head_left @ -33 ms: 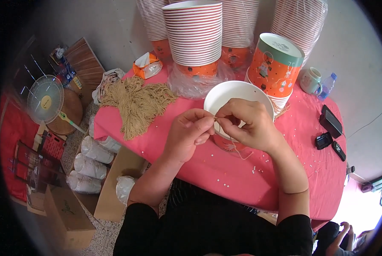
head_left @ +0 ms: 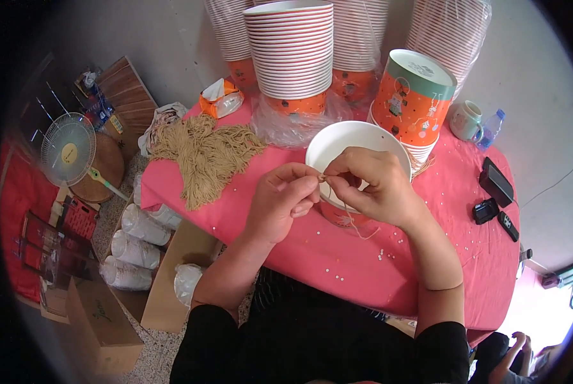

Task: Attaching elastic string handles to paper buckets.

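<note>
Where the two hands meet over the white paper bucket [head_left: 337, 142], left hand [head_left: 285, 203] and right hand [head_left: 371, 185] each have a fingertip grip clamped on a thin tan string [head_left: 349, 216]. The pinch point sits between the thumbs, at the bucket's near rim. The string's long axis drops down from there and trails toward the right hand's side, over the pink desk [head_left: 427, 256]. A pile of tan strings [head_left: 204, 153] lies well to the left, nearer the left hand.

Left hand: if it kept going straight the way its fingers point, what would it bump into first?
The left hand points right, so it would probably meet the right hand first; their fingertips already almost touch at the thin string. The white paper bucket sits just behind.
</note>
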Action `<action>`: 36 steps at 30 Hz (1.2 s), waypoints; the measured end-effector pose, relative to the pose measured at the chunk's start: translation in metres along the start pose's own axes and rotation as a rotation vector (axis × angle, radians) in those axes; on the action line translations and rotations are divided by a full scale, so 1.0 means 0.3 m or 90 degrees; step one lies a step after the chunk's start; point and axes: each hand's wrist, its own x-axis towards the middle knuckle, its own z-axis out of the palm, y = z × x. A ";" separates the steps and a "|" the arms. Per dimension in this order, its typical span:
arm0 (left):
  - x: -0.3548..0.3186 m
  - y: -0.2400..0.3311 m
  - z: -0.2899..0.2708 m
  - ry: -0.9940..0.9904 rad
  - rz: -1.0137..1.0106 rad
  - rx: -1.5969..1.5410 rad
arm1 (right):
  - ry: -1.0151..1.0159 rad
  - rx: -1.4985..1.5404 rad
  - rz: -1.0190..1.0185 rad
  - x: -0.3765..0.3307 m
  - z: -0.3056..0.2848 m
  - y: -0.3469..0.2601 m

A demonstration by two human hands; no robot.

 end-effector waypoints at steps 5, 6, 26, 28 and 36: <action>0.006 -0.009 0.001 0.034 0.092 0.179 | -0.003 -0.025 -0.003 0.001 0.000 0.014; 0.006 -0.006 0.008 0.049 0.147 0.268 | -0.003 -0.026 -0.003 0.001 -0.001 0.015; 0.006 -0.015 0.031 0.079 0.372 0.553 | -0.010 -0.165 -0.071 0.014 -0.046 0.027; 0.004 -0.017 0.025 0.061 0.343 0.505 | -0.016 -0.166 -0.066 0.011 -0.055 0.036; 0.005 -0.031 0.015 0.040 0.299 0.456 | -0.017 -0.170 -0.073 0.010 -0.075 0.039</action>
